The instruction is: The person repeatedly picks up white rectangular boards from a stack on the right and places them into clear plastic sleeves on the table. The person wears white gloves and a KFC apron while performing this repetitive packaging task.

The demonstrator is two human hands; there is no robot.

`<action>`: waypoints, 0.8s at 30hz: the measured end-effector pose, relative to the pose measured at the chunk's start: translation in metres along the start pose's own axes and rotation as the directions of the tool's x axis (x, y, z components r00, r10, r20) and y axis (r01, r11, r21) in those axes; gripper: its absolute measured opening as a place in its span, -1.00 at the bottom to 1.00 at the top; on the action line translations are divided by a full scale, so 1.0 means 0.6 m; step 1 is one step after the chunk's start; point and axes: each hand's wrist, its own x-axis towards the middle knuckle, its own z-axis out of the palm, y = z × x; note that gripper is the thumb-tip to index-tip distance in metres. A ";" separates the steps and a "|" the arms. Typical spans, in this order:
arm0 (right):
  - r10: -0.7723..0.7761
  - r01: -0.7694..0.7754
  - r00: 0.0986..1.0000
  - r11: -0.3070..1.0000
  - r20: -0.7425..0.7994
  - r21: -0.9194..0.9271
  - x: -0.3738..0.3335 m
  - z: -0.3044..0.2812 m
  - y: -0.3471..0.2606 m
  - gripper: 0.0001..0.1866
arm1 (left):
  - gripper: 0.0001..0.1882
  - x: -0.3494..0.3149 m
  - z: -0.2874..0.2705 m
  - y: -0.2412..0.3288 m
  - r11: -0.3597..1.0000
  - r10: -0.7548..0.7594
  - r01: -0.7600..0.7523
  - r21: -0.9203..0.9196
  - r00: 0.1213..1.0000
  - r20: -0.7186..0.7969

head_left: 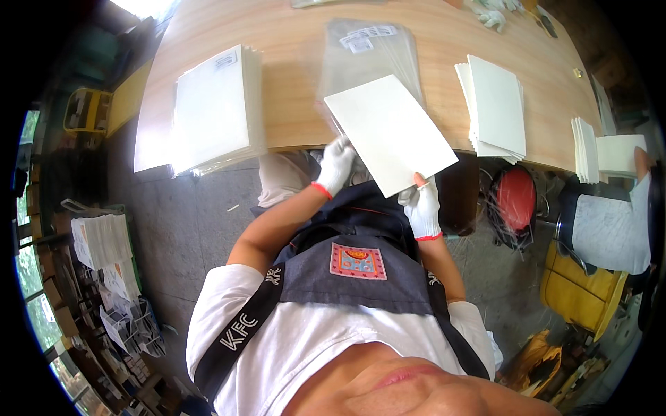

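Note:
A white rectangular board (390,135) is held tilted in front of me, just over the table's near edge. My right hand (422,206), in a white glove with a bare thumb tip, grips its lower corner with the thumb on top. My left hand (336,166), also gloved, is closed beside the board's left edge, its fingertips partly hidden. It appears to pinch a clear plastic bag, blurred and partly behind the board. Beyond the board, a pile of clear plastic bags (406,52) with white labels lies on the table.
On the wooden table (291,104), a stack of bagged white boards (211,111) stands at left and a stack of bare white boards (496,107) at right. White gloves (491,17) lie at the far right. Another person's arm (642,165) shows at right, near a red stool (515,199).

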 end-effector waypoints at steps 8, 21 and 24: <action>0.431 -0.381 0.902 0.812 -0.014 0.442 0.049 -0.019 0.115 -0.71 | -0.79 -0.063 -0.040 -0.117 0.943 -0.304 0.317 -0.105 0.945 0.122; 0.294 -0.015 0.942 0.520 0.162 -0.854 0.035 0.101 0.043 -0.76 | -0.69 -0.033 -0.130 -0.047 0.951 -0.309 0.303 0.067 0.941 0.134; 0.061 0.504 0.854 0.144 0.516 -0.851 0.067 0.094 0.084 -0.82 | -0.70 -0.040 -0.134 -0.033 0.952 -0.305 0.306 0.012 0.945 0.113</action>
